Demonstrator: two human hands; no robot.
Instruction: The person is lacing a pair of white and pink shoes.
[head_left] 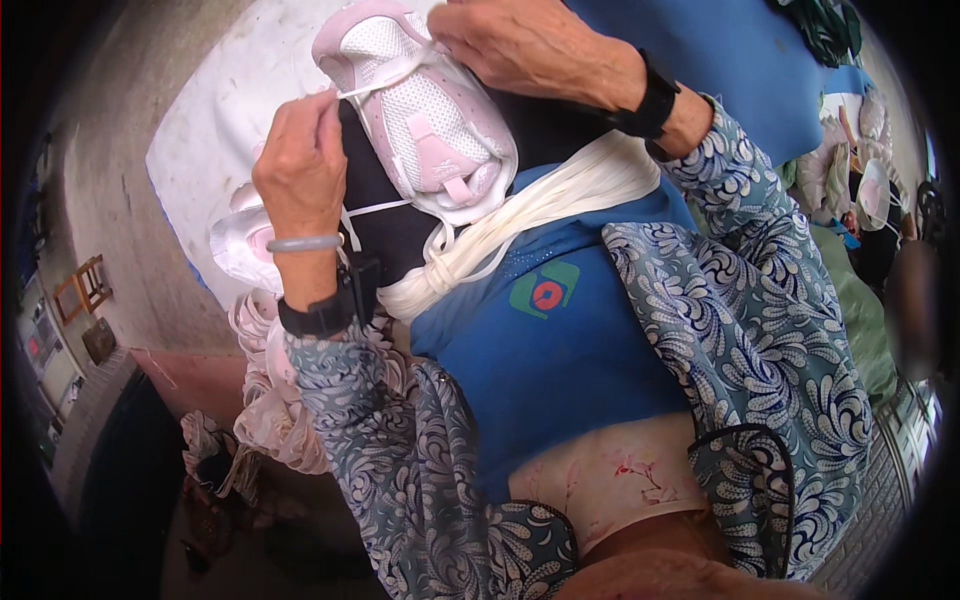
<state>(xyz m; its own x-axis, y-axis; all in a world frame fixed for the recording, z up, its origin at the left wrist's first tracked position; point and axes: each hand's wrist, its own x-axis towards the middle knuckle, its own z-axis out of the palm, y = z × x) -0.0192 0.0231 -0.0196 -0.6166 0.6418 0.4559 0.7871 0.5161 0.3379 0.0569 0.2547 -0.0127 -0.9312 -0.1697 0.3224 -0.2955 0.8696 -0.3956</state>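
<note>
One shoe [440, 150] upper centre, one white bundle [565, 203] mid-frame; left hand [300, 158] pinches a lace [387, 80], right hand [535, 52] curls, grip unclear.

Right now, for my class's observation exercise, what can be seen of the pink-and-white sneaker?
The sneaker has white, mesh-like panels, pale pink trim and patches, and a small pink loop at the end nearer the person's body. A white rim edges that end. It lies at a slant over dark fabric. A white lace crosses it, pinched by the left hand; the right hand is beside its far end, contact unclear.
</note>
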